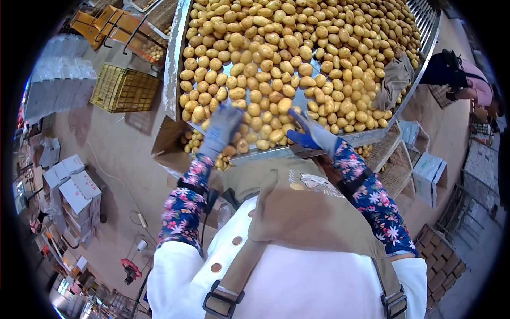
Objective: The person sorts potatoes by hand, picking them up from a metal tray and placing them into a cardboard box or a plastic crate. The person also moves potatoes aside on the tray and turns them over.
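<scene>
Many small yellow-brown potatoes (pixel 255 95) cover a metal sorting table (pixel 172 64) in front of me. My left hand (pixel 225 126), in a grey-and-blue glove, reaches over the potatoes at the table's near left; its fingers stretch forward, somewhat blurred, with no potato visibly held. To the right, my right hand (pixel 312 133) wears a similar glove with blue on the palm side. Its fingers are apart beside the potatoes near the front edge, and nothing is in them. Bare metal shows between some potatoes.
A cardboard box (pixel 169 139) with potatoes stands under the near left corner. Grey cloth (pixel 394 80) lies on the potatoes at right. A yellow crate (pixel 125 87) and stacked cartons (pixel 79 194) are left; another person (pixel 473 80) bends at right. A cable (pixel 114 181) crosses the floor.
</scene>
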`<act>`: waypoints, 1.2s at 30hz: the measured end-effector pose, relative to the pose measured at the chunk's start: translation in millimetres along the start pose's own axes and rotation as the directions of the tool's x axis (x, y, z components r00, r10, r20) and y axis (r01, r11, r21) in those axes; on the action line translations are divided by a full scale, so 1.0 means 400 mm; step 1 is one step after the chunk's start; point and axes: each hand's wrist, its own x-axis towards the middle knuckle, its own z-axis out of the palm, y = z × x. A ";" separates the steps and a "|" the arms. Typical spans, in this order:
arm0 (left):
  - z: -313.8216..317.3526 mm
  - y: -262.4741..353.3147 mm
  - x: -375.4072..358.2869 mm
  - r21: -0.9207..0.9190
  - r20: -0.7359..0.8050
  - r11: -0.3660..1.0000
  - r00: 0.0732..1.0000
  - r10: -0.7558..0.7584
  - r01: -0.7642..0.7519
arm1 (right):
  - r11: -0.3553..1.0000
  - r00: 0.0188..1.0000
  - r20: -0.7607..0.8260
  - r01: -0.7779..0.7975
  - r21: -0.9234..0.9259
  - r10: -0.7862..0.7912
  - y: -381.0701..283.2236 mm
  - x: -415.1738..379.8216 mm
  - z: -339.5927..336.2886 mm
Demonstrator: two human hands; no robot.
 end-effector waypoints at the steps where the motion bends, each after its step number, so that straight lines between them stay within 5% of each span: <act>1: -0.068 -0.008 0.023 0.045 -0.008 0.994 0.995 -0.096 0.096 | 0.889 0.993 0.058 0.062 0.454 -0.100 0.006 -0.018 -0.007; 2: -0.020 -0.095 0.049 0.048 -0.244 0.979 0.953 -0.179 0.197 | 0.744 0.994 0.105 -0.068 0.665 -0.003 0.015 -0.035 -0.009; 3: 0.031 -0.168 0.071 0.027 -0.467 0.956 0.849 -0.245 0.291 | 0.747 0.995 0.097 -0.067 0.661 0.004 0.039 -0.046 0.000; 5: -0.025 -0.158 0.092 0.148 -0.284 0.838 0.834 -0.473 0.526 | 0.997 0.954 -0.288 0.081 -0.005 -0.079 0.076 -0.070 0.018; 6: -0.046 -0.144 0.112 0.256 -0.132 0.795 0.835 -0.534 0.549 | 0.958 0.983 -0.159 -0.126 -0.256 0.087 0.070 -0.077 0.035; 7: -0.047 -0.116 0.119 0.273 -0.097 0.782 0.825 -0.556 0.560 | 0.914 0.986 -0.145 0.015 -0.405 -0.081 0.100 -0.076 0.104; 9: -0.039 -0.049 0.127 0.184 -0.043 0.818 0.836 -0.547 0.544 | 0.954 0.944 0.279 0.094 0.284 -0.176 0.014 -0.007 0.122; 11: 0.045 -0.021 0.089 0.361 -0.052 0.858 0.927 -0.372 0.365 | 0.910 0.947 0.189 0.173 0.378 -0.258 0.061 0.063 0.197; 13: 0.043 0.047 0.001 0.387 0.005 0.898 0.973 -0.230 0.210 | 0.801 0.968 -0.073 0.240 0.549 -0.240 -0.030 0.015 0.086; 15: 0.061 0.050 -0.082 0.281 -0.104 0.947 0.986 -0.132 0.156 | 0.893 0.972 -0.144 0.226 0.390 -0.184 0.012 0.003 0.052; 16: 0.094 0.027 -0.117 0.248 -0.118 0.950 0.980 -0.163 0.188 | 0.932 0.897 -0.317 0.351 0.093 -0.306 0.102 0.013 0.090; 17: 0.097 0.019 -0.147 0.251 -0.110 0.946 0.977 -0.183 0.206 | 0.899 0.940 -0.276 0.065 -0.433 -0.201 0.080 -0.050 0.071; 19: 0.092 0.017 -0.175 0.315 -0.106 0.917 0.969 -0.223 0.245 | 0.952 0.997 -0.081 -0.030 -0.306 0.006 0.095 -0.096 0.083; 21: 0.073 0.023 -0.153 0.326 -0.160 0.906 0.960 -0.229 0.271 | 0.939 0.968 0.231 0.015 0.343 -0.100 0.086 -0.064 0.102; 22: 0.060 0.029 -0.132 0.333 -0.220 0.893 0.946 -0.238 0.302 | 0.940 0.978 0.022 0.194 0.281 -0.208 0.063 -0.053 0.145; 23: 0.048 0.037 -0.102 0.331 -0.216 0.892 0.945 -0.245 0.307 | 0.764 0.967 0.099 0.119 0.634 -0.233 -0.034 -0.057 0.102; 25: 0.033 0.056 -0.037 0.033 -0.287 0.983 0.944 -0.163 0.180 | 0.847 0.968 0.159 0.084 0.525 -0.194 -0.085 -0.012 0.092; 26: 0.049 0.057 -0.027 0.033 -0.284 0.982 0.944 -0.167 0.183 | 0.846 0.967 0.162 0.082 0.527 -0.195 -0.074 -0.010 0.091; 29: 0.050 0.076 0.034 0.101 -0.257 0.991 0.964 -0.063 0.091 | 0.911 0.958 -0.273 0.190 0.365 -0.091 0.023 -0.001 0.087; 31: -0.030 0.104 0.087 -0.048 0.123 0.943 0.939 -0.321 0.329 | 0.951 0.963 -0.270 0.072 0.301 0.013 0.118 -0.008 0.088; 32: -0.020 0.105 0.099 -0.071 -0.056 0.967 0.967 -0.250 0.246 | 0.951 0.964 -0.266 0.067 0.303 0.017 0.138 -0.018 0.087; 33: -0.010 0.105 0.115 -0.072 -0.051 0.966 0.966 -0.252 0.248 | 0.941 0.978 -0.208 0.042 0.335 0.031 0.154 -0.022 0.087; 35: 0.004 0.127 0.157 -0.078 -0.272 0.997 0.962 -0.034 0.013 | 0.929 0.988 -0.149 0.014 0.369 0.044 0.135 -0.012 0.070; 36: 0.016 0.141 0.176 -0.197 -0.246 0.979 0.969 -0.007 -0.043 | 0.942 0.962 -0.271 0.061 0.331 0.033 0.108 0.009 0.058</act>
